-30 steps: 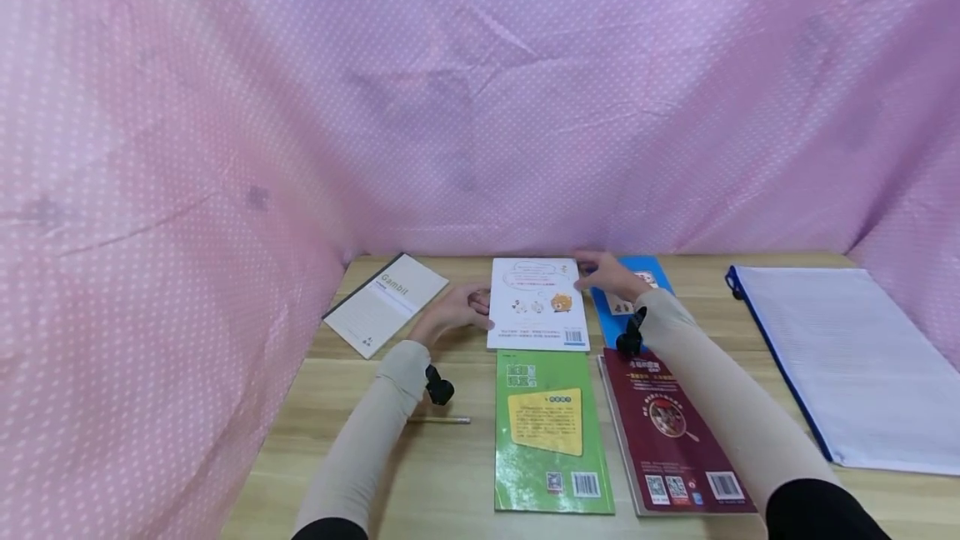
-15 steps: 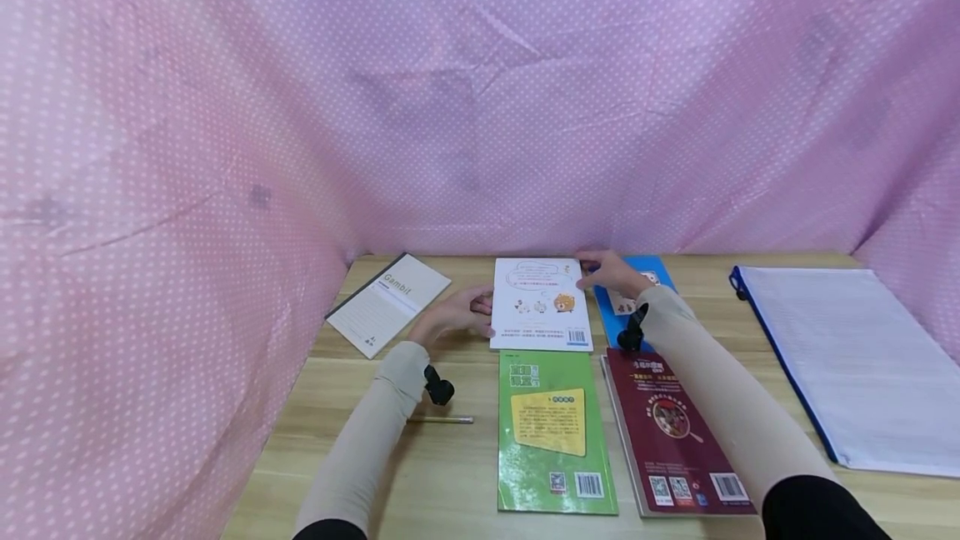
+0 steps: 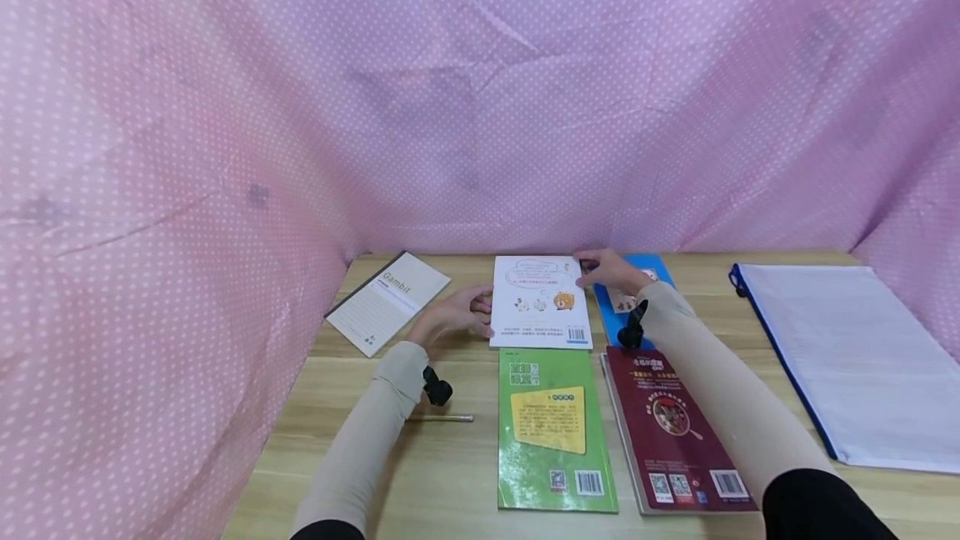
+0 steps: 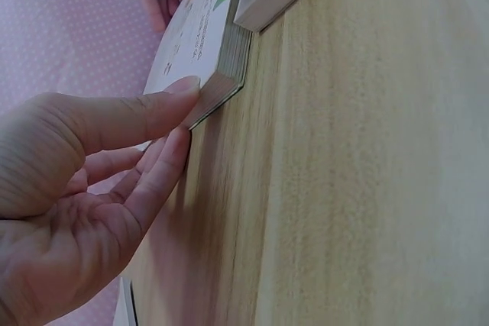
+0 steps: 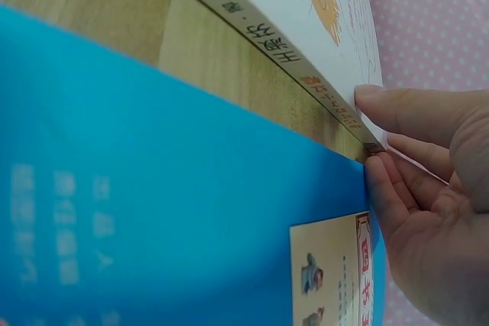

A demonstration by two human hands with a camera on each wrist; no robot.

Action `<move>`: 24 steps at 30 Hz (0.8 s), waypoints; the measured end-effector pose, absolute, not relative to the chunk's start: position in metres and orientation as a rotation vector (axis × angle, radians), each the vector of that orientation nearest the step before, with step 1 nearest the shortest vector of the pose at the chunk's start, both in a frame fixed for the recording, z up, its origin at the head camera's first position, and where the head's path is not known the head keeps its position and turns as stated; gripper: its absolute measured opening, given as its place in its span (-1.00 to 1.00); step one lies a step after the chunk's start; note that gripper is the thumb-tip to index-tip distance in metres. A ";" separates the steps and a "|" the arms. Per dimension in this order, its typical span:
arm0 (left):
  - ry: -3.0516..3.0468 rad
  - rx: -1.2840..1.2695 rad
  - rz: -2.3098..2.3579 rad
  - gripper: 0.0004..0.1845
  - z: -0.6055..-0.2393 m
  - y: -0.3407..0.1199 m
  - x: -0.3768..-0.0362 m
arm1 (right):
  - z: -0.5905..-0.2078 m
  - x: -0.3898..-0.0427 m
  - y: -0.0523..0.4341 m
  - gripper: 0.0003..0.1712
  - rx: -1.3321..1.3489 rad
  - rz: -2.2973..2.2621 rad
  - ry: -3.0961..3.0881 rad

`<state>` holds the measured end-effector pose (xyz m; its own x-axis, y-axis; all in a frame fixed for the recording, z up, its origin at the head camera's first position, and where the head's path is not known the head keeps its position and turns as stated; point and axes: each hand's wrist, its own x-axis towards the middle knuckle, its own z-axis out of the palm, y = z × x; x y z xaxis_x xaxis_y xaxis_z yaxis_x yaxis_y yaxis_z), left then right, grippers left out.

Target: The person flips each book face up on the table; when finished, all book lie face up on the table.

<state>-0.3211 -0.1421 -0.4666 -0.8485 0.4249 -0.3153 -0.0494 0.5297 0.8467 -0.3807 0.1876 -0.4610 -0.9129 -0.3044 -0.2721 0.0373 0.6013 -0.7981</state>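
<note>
Item: white book [image 3: 540, 301], lying flat at 12 o'clock on the wooden table [image 3: 465, 473], back cover with barcode facing up. Your left hand [image 3: 452, 317] sits at the book's 9 o'clock edge; the left wrist view shows the thumb [image 4: 137, 112] on the cover's rim and the fingertips against the page block, a light pinch on the white book rather than a full grasp. Your right hand [image 3: 611, 272] is at the book's 1 o'clock corner, thumb on top and fingers along the spine, likewise pinching it, and it rests over the blue book [image 3: 626, 307] that lies just beside the white one at 3 o'clock. Adjacent stock: green book [image 3: 553, 432] at 6 o'clock of the white book, nearly touching its near edge; dark red book [image 3: 671, 436] to the green one's 3 o'clock; a grey notebook [image 3: 388, 302] at 10 o'clock on the table; a pencil [image 3: 442, 418] near your left forearm; a mesh file pouch [image 3: 840, 357] well apart at 3 o'clock. Risks, as judged: your grip is only at edge and corner, so the book may slip or fan open if lifted; sliding it toward you would butt it against the green book; your right wrist could drag the blue book askew.
</note>
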 end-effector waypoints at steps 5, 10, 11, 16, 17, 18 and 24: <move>2.292 0.307 1.262 0.02 -0.466 -0.141 -0.322 | -0.461 -0.381 0.188 -0.16 -0.208 -1.227 2.460; 2.294 0.318 1.254 0.03 -0.465 -0.142 -0.321 | -0.464 -0.379 0.187 -0.20 -0.212 -1.252 2.450; 2.296 0.319 1.254 0.03 -0.465 -0.142 -0.321 | -0.464 -0.378 0.186 -0.20 -0.215 -1.252 2.448; 2.303 0.314 1.237 0.04 -0.465 -0.143 -0.320 | -0.463 -0.376 0.184 -0.19 -0.207 -1.245 2.446; 2.304 0.314 1.235 0.03 -0.466 -0.143 -0.320 | -0.463 -0.376 0.184 -0.19 -0.212 -1.239 2.446; 2.303 0.312 1.235 0.03 -0.466 -0.144 -0.320 | -0.463 -0.376 0.184 -0.19 -0.216 -1.240 2.446; 2.281 0.349 1.256 0.00 -0.465 -0.142 -0.321 | -0.459 -0.374 0.184 -0.21 -0.226 -1.274 2.450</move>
<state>-0.3214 -0.1425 -0.4655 -0.8377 0.4511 -0.3078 -0.0190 0.5392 0.8419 -0.3743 0.1842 -0.4592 -0.9191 -0.3061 -0.2482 0.0274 0.5787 -0.8151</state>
